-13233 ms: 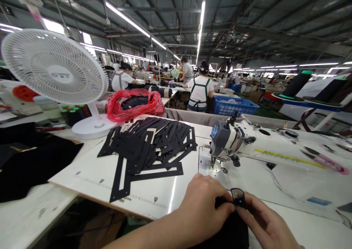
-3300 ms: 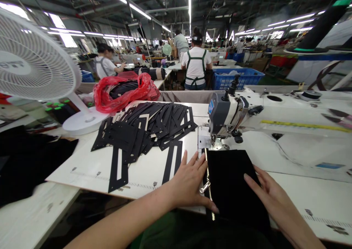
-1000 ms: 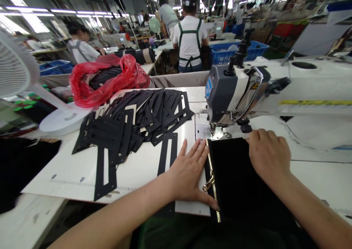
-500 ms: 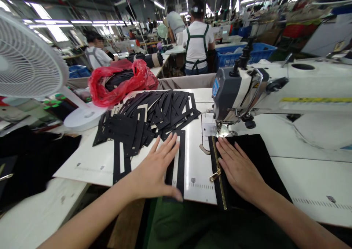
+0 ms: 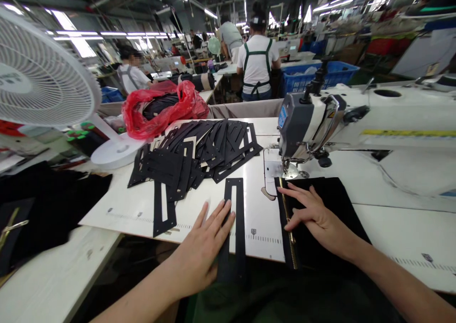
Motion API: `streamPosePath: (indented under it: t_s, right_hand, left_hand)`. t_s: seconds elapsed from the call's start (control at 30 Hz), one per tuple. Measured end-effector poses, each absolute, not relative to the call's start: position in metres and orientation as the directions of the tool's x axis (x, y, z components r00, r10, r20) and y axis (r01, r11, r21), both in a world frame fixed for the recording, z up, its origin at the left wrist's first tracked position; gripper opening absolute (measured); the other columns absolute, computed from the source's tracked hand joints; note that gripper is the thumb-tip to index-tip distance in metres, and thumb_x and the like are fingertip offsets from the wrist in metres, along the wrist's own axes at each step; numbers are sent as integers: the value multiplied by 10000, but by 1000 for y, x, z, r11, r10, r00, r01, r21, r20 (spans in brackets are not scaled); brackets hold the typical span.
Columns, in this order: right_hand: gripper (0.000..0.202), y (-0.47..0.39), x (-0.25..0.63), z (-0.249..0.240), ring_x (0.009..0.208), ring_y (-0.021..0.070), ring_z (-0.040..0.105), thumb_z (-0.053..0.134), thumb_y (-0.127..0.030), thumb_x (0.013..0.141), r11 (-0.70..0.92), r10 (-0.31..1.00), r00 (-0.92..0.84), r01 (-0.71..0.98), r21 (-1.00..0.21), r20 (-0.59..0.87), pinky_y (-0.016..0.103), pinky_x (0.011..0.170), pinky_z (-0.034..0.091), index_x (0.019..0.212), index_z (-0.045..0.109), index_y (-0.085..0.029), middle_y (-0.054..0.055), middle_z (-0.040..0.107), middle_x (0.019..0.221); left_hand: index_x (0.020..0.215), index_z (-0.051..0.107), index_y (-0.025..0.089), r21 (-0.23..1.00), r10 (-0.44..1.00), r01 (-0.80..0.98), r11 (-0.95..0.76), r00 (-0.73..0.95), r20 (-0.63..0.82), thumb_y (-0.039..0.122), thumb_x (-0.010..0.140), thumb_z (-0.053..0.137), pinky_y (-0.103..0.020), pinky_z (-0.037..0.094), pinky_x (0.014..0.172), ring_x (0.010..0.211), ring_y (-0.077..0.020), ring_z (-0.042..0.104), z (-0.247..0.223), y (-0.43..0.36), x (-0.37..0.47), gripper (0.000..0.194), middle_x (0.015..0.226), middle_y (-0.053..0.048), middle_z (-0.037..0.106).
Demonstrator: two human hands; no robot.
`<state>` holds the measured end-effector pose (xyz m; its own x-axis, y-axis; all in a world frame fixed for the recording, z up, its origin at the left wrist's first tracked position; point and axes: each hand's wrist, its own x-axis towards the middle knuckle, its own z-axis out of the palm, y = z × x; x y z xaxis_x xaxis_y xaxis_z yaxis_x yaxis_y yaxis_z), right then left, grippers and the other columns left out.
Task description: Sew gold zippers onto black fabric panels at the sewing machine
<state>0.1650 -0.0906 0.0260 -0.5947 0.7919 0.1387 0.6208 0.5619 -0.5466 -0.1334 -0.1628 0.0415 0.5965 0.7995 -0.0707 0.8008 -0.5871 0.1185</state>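
Note:
A black frame-shaped piece with a long slot (image 5: pixel 239 218) lies on the sewing table, its near end past the front edge. My left hand (image 5: pixel 204 249) rests flat on its left side, fingers stretched; the thumb is partly hidden. To the right, my right hand (image 5: pixel 313 216) lies with spread fingers on black fabric (image 5: pixel 342 209). Its fingertips touch the gold zipper (image 5: pixel 292 254) along the fabric's left edge. The gold zipper pull (image 5: pixel 292 238) lies beside the teeth, below the thumb. The fabric's far edge lies close to the presser foot (image 5: pixel 290 171).
A sewing machine (image 5: pixel 302 118) stands at right. Behind my left hand is a heap of black slotted pieces (image 5: pixel 171 164), with a red plastic bag (image 5: pixel 194 102) beyond. A white fan (image 5: pixel 119 149) and black fabric (image 5: pixel 46 209) are at left. Several people work farther back.
The slotted piece and my left hand have shifted toward me. My right hand's fingers have spread and bent, and the zipper pull has flipped from the left of the teeth to the right.

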Motion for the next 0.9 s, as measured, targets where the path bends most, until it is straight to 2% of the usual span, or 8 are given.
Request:
streamPosePath:
  t_s: [0.1, 0.2, 0.3, 0.37, 0.47, 0.7, 0.8, 0.9]
  right_hand:
    - [420, -90, 166, 23, 1316, 225, 299, 349, -110, 834, 538, 817, -546, 604, -588, 187, 588, 1081, 35, 661, 687, -288, -66, 468, 1337]
    - [351, -88, 166, 16, 1270, 211, 382, 338, -191, 896, 524, 851, -432, 665, -532, 299, 533, 1090, 179, 1063, 643, -238, 36, 454, 1359]
    - [443, -84, 165, 7, 1300, 243, 329, 354, -277, 920, 567, 807, -466, 784, -255, 361, 535, 1061, 256, 1320, 426, -104, 131, 373, 1406]
    - [458, -82, 165, 3, 1302, 252, 324, 339, -279, 926, 590, 772, -537, 805, -69, 338, 555, 1051, 258, 1336, 395, -83, 139, 367, 1404]
    - [445, -83, 166, 1, 1300, 242, 328, 321, -259, 930, 583, 755, -563, 811, 48, 337, 535, 1042, 292, 1327, 407, -79, 133, 360, 1407]
    - [429, -88, 163, 0, 1301, 229, 329, 323, -207, 918, 594, 732, -577, 801, 74, 363, 501, 1022, 350, 1313, 424, -74, 131, 370, 1402]
    - [441, -89, 162, 0, 1299, 237, 332, 330, -174, 899, 608, 724, -583, 792, 61, 369, 508, 1011, 361, 1321, 411, -72, 144, 381, 1394]
    - [470, -90, 163, 1, 1303, 237, 325, 344, -148, 880, 629, 711, -597, 776, 44, 372, 505, 1014, 354, 1342, 378, -68, 160, 405, 1376]
  left_hand:
    - [1435, 134, 155, 177, 796, 785, -593, 606, -19, 159, 748, 547, -590, 76, 1097, 1381, -315, 67, 41, -161, -137, 801, 1508, -145, 62]
    - [1400, 266, 171, 218, 802, 777, -590, 595, 50, 248, 822, 542, -590, 144, 1088, 1369, -331, 124, 39, -152, -138, 646, 1498, -154, 108]
    - [1368, 333, 167, 233, 819, 785, -574, 551, 162, 138, 855, 454, -542, 293, 1052, 1293, -287, 318, 30, -135, -137, 528, 1393, -161, 338]
    - [1327, 397, 160, 216, 822, 797, -563, 513, 248, 49, 838, 400, -496, 412, 969, 1163, -255, 456, 21, -120, -136, 502, 1235, -148, 481]
    - [1218, 518, 173, 157, 797, 810, -566, 487, 358, 15, 821, 387, -473, 493, 868, 1054, -246, 532, 13, -103, -135, 447, 1144, -128, 538]
    - [1311, 411, 100, 113, 618, 702, -703, 525, 585, 89, 903, 366, -354, 495, 936, 1172, -218, 508, 29, -100, -85, 410, 1288, -167, 503]
    - [1200, 510, 18, 29, 577, 676, -737, 606, 548, 75, 896, 369, -373, 480, 956, 1165, -259, 514, 27, -90, -46, 340, 1239, -209, 536]
    - [1164, 540, 9, 7, 600, 670, -743, 661, 450, 69, 880, 382, -386, 472, 967, 1145, -272, 531, 17, -79, -25, 330, 1215, -209, 556]
